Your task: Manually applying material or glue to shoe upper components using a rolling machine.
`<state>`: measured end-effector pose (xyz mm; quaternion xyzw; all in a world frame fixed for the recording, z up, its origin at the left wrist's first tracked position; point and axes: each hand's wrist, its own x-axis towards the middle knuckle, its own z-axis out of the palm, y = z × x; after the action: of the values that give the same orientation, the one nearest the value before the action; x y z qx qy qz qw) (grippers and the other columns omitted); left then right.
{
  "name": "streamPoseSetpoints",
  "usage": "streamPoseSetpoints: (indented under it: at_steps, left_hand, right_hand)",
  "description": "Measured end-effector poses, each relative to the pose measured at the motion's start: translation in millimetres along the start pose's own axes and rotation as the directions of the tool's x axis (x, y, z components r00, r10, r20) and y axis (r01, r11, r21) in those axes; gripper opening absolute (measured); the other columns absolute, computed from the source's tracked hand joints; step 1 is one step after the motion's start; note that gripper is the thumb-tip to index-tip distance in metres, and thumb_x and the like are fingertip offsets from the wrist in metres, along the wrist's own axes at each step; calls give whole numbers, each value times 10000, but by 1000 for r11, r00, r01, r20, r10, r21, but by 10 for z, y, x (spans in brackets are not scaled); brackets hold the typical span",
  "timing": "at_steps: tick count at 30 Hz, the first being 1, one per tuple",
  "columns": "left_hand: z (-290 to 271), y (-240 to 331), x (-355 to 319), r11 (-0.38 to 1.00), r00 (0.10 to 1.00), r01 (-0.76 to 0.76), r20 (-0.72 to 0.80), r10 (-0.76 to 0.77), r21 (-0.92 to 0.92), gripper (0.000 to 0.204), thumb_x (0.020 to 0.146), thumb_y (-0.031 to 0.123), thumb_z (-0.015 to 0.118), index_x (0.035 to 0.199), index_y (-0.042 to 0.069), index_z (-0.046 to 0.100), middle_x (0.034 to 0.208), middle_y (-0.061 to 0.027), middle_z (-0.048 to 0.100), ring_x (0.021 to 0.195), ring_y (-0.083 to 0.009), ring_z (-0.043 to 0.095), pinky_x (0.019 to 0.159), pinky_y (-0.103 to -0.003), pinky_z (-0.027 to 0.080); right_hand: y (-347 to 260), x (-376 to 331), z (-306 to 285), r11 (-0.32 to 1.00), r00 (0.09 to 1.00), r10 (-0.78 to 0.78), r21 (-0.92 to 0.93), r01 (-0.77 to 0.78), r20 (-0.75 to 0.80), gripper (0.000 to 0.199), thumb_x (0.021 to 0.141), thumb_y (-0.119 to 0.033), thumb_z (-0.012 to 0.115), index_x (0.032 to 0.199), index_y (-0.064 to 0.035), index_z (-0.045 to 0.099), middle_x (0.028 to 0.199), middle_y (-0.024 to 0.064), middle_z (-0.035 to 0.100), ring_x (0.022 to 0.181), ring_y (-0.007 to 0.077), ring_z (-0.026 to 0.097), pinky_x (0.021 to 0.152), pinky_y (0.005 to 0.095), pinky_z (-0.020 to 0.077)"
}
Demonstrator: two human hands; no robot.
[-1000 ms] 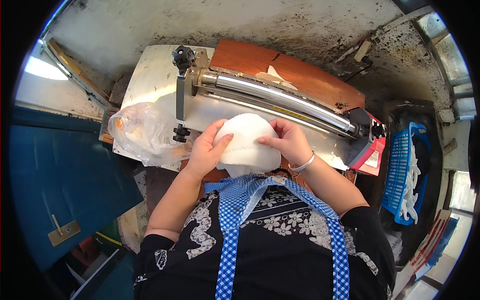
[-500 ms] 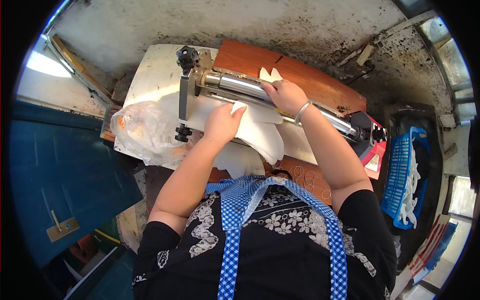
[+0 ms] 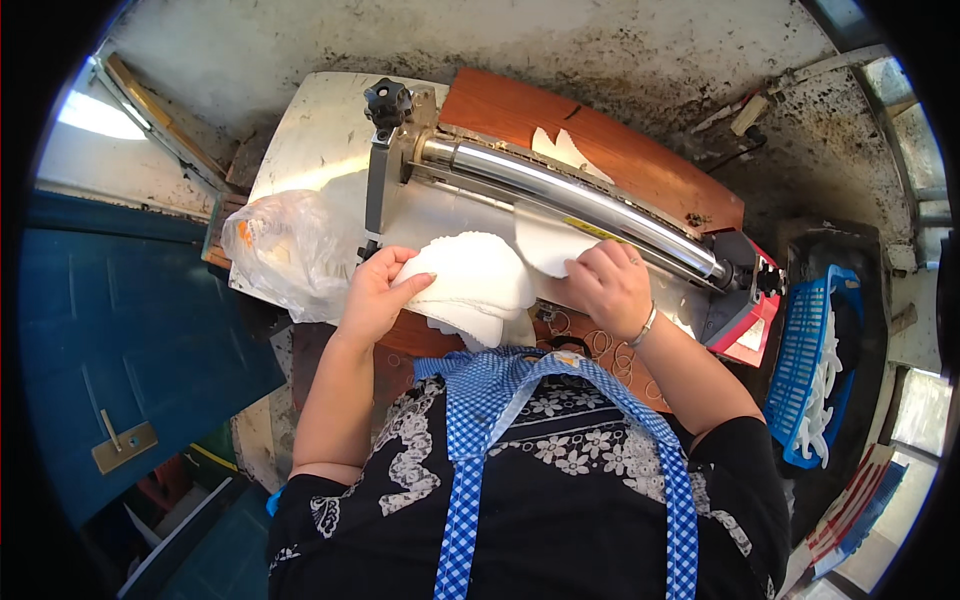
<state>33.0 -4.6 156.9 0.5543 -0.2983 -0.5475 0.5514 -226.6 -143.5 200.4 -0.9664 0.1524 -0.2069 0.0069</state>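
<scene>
My left hand [image 3: 384, 290] pinches a stack of thin white sheets [image 3: 470, 275] with rounded, rough edges, thumb on top. It hangs in front of a roller machine [image 3: 580, 190] with two long shiny metal rollers. My right hand [image 3: 612, 288] is closed at the edge of a single white sheet [image 3: 548, 243], which lies on the metal plate below the rollers; its far end is hidden under them. Behind the rollers, another white piece [image 3: 568, 152] with pointed tips sticks up against the brown board.
A clear plastic bag [image 3: 290, 250] lies left of the machine, whose black knobs [image 3: 388, 104] stand at its left end. Thin rings [image 3: 600, 345] are scattered on the brown surface nearest me. To the right is a blue basket [image 3: 800, 360] holding white pieces; a blue door [image 3: 140, 330] is at left.
My right hand has come down from the top of the rollers to the sheet in front of them. My left hand has drawn the white stack toward me and to the left.
</scene>
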Motion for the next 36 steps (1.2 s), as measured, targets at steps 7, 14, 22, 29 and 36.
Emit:
streamPoseSetpoints:
  at_steps: [7, 14, 22, 29, 36]
  left_hand:
    - [211, 51, -7, 993, 978, -111, 174, 114, -23, 308, 803, 6, 592, 1087, -22, 478, 967, -66, 596, 875, -85, 540, 754, -208, 432]
    - [265, 141, -41, 987, 961, -113, 241, 138, -115, 344, 831, 16, 557, 1157, -25, 455, 1063, -65, 553, 949, -84, 502, 812, -218, 409]
    - [298, 136, -47, 994, 950, -63, 310, 32, 89, 435, 841, 23, 538, 1259, 14, 418, 1022, -45, 560, 793, -55, 516, 668, -189, 438]
    - [469, 360, -90, 932, 936, -274, 288, 201, 239, 467, 845, 35, 533, 1293, 72, 406, 905, -14, 591, 599, -15, 465, 510, -156, 402]
    - [423, 204, -124, 855, 865, -476, 283, 414, 205, 448, 862, 41, 513, 1287, 15, 373, 934, -36, 596, 748, -53, 514, 712, -196, 431]
  right_hand:
    - [-265, 212, 37, 615, 835, 517, 596, -516, 189, 262, 744, -196, 683, 930, -32, 601, 878, 69, 601, 751, 199, 583, 672, 299, 479]
    - [-318, 138, 93, -514, 572, 419, 704, -490, 705, 263, 843, -214, 588, 945, 27, 609, 862, 48, 628, 733, 86, 577, 655, 228, 468]
    - [-455, 4, 148, 327, 634, 727, 679, -657, 263, 163, 802, -157, 625, 868, -8, 634, 729, 78, 605, 635, 126, 559, 590, 254, 446]
    - [-288, 102, 28, 294, 597, 791, 770, -566, 137, 122, 798, -123, 628, 847, -12, 638, 722, 57, 611, 657, 108, 568, 592, 237, 451]
    - [-221, 168, -121, -688, 535, 452, 661, -299, 713, 93, 825, -92, 599, 828, -1, 620, 800, 50, 610, 683, 103, 573, 597, 234, 477]
